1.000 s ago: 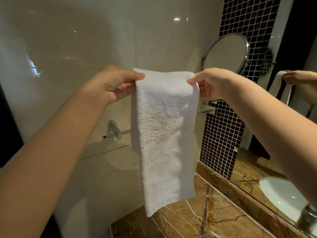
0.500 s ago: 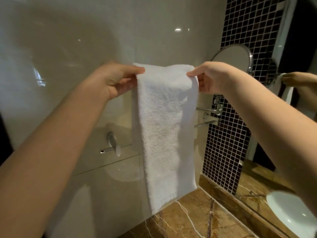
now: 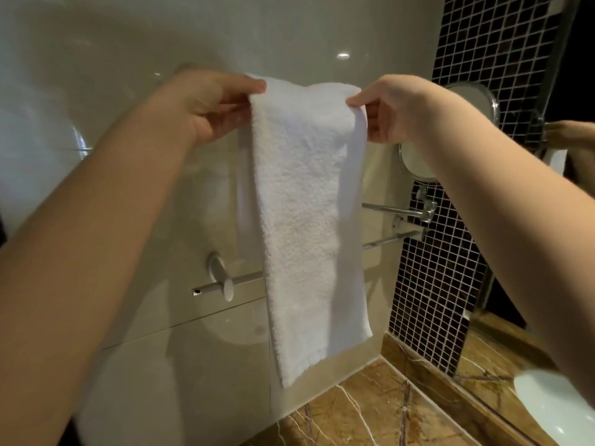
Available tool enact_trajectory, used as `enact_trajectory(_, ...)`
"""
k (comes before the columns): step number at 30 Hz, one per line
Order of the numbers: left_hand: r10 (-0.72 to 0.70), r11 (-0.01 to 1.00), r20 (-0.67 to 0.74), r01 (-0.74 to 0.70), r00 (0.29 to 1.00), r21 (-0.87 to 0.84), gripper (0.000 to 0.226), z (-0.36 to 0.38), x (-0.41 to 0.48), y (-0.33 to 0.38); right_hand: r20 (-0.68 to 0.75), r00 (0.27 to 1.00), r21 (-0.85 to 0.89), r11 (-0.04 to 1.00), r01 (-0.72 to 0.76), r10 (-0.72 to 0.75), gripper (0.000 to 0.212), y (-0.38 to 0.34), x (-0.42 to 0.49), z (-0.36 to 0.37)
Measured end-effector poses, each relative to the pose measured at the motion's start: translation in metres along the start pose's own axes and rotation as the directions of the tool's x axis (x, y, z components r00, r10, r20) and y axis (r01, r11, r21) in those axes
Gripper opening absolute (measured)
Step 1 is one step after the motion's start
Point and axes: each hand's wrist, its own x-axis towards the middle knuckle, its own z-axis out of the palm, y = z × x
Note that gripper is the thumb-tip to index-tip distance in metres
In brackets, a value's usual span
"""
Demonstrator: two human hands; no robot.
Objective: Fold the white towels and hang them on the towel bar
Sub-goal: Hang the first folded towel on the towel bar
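Glossy beige wall tiles (image 3: 128, 43) back a folded white towel (image 3: 306, 220) held up by its top corners: the left hand (image 3: 206, 107) pinches one corner, the right hand (image 3: 396, 114) the other. Below both grips it hangs straight down, crossing in front of the chrome towel bar (image 3: 244, 279).

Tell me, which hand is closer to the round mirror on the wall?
Right. The right hand pinches the towel corner just left of the round mirror; the left hand holds the other corner, beyond the towel.
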Motion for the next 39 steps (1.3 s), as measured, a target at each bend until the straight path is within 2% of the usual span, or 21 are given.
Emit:
enact_trajectory(9, 0.038, 0.999, -0.017, -0.038, 0.999, 0.018, 0.007, -0.009, 0.014, -0.005, 0.030, 0.999, 0.007, 1.000, -0.012, 0.012, 0.010, 0.010, 0.029, 0.008)
enact_trajectory(23, -0.089, 0.975, -0.106, 0.109, 0.990, 0.195, 0.011, -0.032, 0.004, -0.088, 0.150, 0.978, 0.107, 0.981, -0.159, 0.142, 0.005, 0.096, 0.046, 0.009)
enact_trajectory(28, -0.157, 0.959, -0.154, 0.187, 0.976, 0.211, 0.011, -0.037, -0.013, -0.119, 0.154, 0.964, 0.004, 0.976, -0.219, 0.215, 0.013, 0.132, 0.052, 0.012)
enact_trajectory(32, -0.202, 0.948, -0.210, 0.245, 0.957, 0.202, 0.013, -0.041, -0.024, -0.139, 0.139, 0.951, -0.043, 0.961, -0.272, 0.275, 0.006, 0.158, 0.054, 0.015)
enact_trajectory(39, -0.222, 0.893, -0.294, 0.315, 0.930, 0.321, 0.015, -0.054, -0.037, -0.168, 0.058, 0.960, -0.149, 0.953, -0.264, 0.275, 0.012, 0.192, 0.048, 0.031)
